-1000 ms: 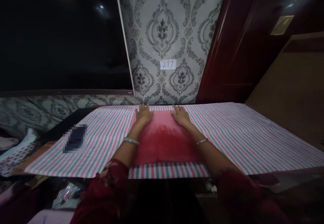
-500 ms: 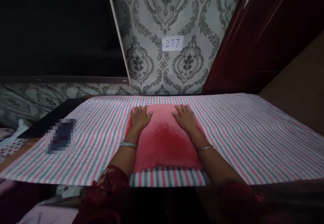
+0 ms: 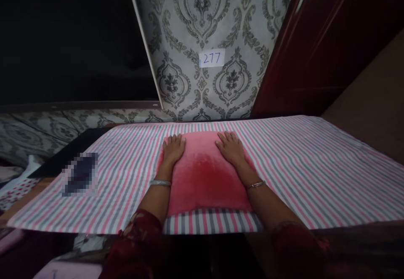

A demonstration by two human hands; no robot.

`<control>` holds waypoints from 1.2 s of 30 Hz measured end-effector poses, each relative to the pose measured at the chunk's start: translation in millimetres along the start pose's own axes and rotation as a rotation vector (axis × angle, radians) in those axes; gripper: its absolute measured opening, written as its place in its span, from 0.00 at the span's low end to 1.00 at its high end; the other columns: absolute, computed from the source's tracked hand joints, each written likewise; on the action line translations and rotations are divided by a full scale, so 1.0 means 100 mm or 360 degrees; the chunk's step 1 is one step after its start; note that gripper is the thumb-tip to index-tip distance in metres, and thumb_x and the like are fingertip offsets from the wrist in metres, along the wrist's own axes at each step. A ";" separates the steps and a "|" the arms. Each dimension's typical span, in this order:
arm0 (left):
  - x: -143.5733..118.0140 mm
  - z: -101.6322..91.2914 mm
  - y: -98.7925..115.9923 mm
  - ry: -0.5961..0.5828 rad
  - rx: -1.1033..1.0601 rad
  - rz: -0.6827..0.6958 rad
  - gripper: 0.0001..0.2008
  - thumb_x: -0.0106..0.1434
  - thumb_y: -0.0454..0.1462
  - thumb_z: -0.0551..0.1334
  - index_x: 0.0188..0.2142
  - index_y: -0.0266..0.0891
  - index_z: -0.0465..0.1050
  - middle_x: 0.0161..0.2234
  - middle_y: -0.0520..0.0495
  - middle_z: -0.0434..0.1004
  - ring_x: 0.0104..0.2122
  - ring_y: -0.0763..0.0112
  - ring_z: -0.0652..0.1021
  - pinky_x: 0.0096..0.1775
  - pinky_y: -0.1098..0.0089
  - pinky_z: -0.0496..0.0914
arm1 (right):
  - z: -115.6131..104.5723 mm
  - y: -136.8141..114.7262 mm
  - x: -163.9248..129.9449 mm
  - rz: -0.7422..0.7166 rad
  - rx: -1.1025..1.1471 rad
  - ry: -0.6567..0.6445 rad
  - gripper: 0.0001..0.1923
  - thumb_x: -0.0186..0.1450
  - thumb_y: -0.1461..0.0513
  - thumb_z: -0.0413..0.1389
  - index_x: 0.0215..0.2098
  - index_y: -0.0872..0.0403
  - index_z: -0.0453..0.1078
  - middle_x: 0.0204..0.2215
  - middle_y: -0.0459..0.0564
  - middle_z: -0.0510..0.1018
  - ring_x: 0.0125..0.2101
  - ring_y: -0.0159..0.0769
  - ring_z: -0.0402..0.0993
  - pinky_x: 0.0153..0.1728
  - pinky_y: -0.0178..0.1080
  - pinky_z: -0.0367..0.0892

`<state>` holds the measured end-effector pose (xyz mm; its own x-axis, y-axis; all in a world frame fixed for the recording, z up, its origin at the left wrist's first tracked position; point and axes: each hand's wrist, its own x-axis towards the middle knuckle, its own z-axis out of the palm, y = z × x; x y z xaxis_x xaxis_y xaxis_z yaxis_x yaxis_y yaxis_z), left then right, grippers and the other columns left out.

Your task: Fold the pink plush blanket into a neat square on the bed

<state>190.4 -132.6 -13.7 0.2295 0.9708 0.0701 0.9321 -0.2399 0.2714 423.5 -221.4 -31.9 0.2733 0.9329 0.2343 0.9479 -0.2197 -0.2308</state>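
A pink plush cloth [image 3: 205, 186], roughly rectangular, lies flat on a striped tablecloth [image 3: 299, 165]. Its middle and near part look darker red than the far part. My left hand [image 3: 173, 149] rests on the cloth's far left corner, palm down, fingers stretched forward. On the far right corner my right hand [image 3: 231, 147] lies flat too, its fingers a little spread and the thumb pointing inward. Both palms press on the fabric and neither hand grips it. What the cloth's underside looks like is hidden.
On the left of the tablecloth lies a dark, pixelated object [image 3: 81, 174]. A large black screen [image 3: 72, 39] hangs at the back left. A paper label reading 277 [image 3: 212, 57] is on the patterned wall. A dark red glossy panel [image 3: 315, 51] stands at the back right.
My left thumb has drawn in closer to the fingers. The right hand stays in place on the cloth. The view has shifted slightly.
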 end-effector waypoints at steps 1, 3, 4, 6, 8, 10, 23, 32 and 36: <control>0.01 -0.01 -0.02 -0.0034 -0.0063 -0.0029 0.32 0.73 0.47 0.33 0.70 0.40 0.53 0.70 0.42 0.52 0.70 0.58 0.52 0.67 0.48 0.46 | 0.00 0.00 0.00 0.0005 0.0002 -0.0001 0.28 0.74 0.48 0.38 0.68 0.45 0.57 0.69 0.52 0.57 0.68 0.51 0.47 0.63 0.58 0.51; 0.03 -0.02 -0.04 -0.0068 -0.0129 -0.0070 0.33 0.72 0.45 0.29 0.70 0.41 0.53 0.71 0.45 0.51 0.70 0.62 0.52 0.67 0.51 0.47 | 0.00 -0.02 -0.01 0.0014 0.0004 0.0002 0.28 0.74 0.48 0.39 0.68 0.45 0.57 0.69 0.52 0.57 0.68 0.51 0.47 0.63 0.58 0.50; 0.03 -0.03 -0.05 -0.0068 -0.0129 -0.0077 0.33 0.72 0.45 0.29 0.70 0.41 0.53 0.71 0.45 0.51 0.70 0.63 0.52 0.67 0.52 0.47 | 0.00 -0.03 -0.01 0.0017 0.0006 0.0003 0.28 0.74 0.48 0.39 0.68 0.46 0.57 0.69 0.52 0.56 0.68 0.51 0.47 0.63 0.58 0.50; 0.03 -0.06 -0.04 -0.0062 -0.0110 -0.0073 0.32 0.73 0.46 0.31 0.69 0.41 0.53 0.71 0.45 0.51 0.70 0.62 0.52 0.67 0.52 0.47 | -0.03 -0.05 -0.03 0.0019 0.0010 -0.0003 0.28 0.74 0.49 0.40 0.69 0.47 0.57 0.69 0.52 0.56 0.69 0.51 0.46 0.63 0.58 0.50; 0.02 -0.12 0.00 -0.0063 -0.0086 -0.0057 0.31 0.73 0.46 0.36 0.69 0.41 0.54 0.70 0.44 0.51 0.70 0.60 0.52 0.67 0.50 0.47 | -0.09 -0.07 -0.02 0.0024 0.0019 -0.0051 0.28 0.74 0.49 0.40 0.69 0.48 0.56 0.70 0.53 0.55 0.69 0.51 0.45 0.64 0.59 0.49; -0.03 -0.22 0.07 -0.0054 -0.0057 -0.0038 0.31 0.72 0.47 0.41 0.69 0.38 0.54 0.71 0.40 0.49 0.70 0.57 0.51 0.66 0.47 0.46 | -0.18 -0.08 0.00 0.0047 0.0042 -0.0155 0.29 0.74 0.49 0.40 0.70 0.48 0.55 0.70 0.53 0.54 0.69 0.52 0.44 0.64 0.60 0.48; -1.53 0.01 0.39 -0.0098 0.0135 0.1188 0.33 0.68 0.51 0.56 0.69 0.45 0.54 0.71 0.39 0.49 0.70 0.49 0.49 0.65 0.40 0.46 | -0.28 -0.30 0.12 -0.0741 0.0056 -0.0490 0.27 0.75 0.51 0.42 0.71 0.42 0.51 0.72 0.46 0.48 0.70 0.48 0.42 0.66 0.58 0.44; -2.19 0.31 0.28 0.0132 0.0063 0.1187 0.30 0.66 0.42 0.61 0.66 0.55 0.59 0.72 0.46 0.47 0.70 0.48 0.47 0.64 0.41 0.54 | -0.13 -0.24 0.10 -0.0746 0.0051 -0.0419 0.27 0.75 0.51 0.41 0.71 0.41 0.51 0.72 0.45 0.48 0.70 0.47 0.43 0.66 0.57 0.45; -2.08 0.14 0.20 0.0053 -0.0015 0.1196 0.23 0.70 0.42 0.54 0.64 0.49 0.64 0.68 0.44 0.59 0.67 0.56 0.59 0.65 0.47 0.57 | -0.17 -0.26 0.11 -0.0726 0.0053 -0.0428 0.27 0.75 0.51 0.42 0.71 0.41 0.50 0.72 0.45 0.48 0.70 0.47 0.43 0.66 0.56 0.44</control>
<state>165.2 -339.3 -36.1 0.7941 0.5453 0.2684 0.5256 -0.8379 0.1471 404.8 -210.0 -7.0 -0.2215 0.9728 0.0686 0.9537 0.2307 -0.1930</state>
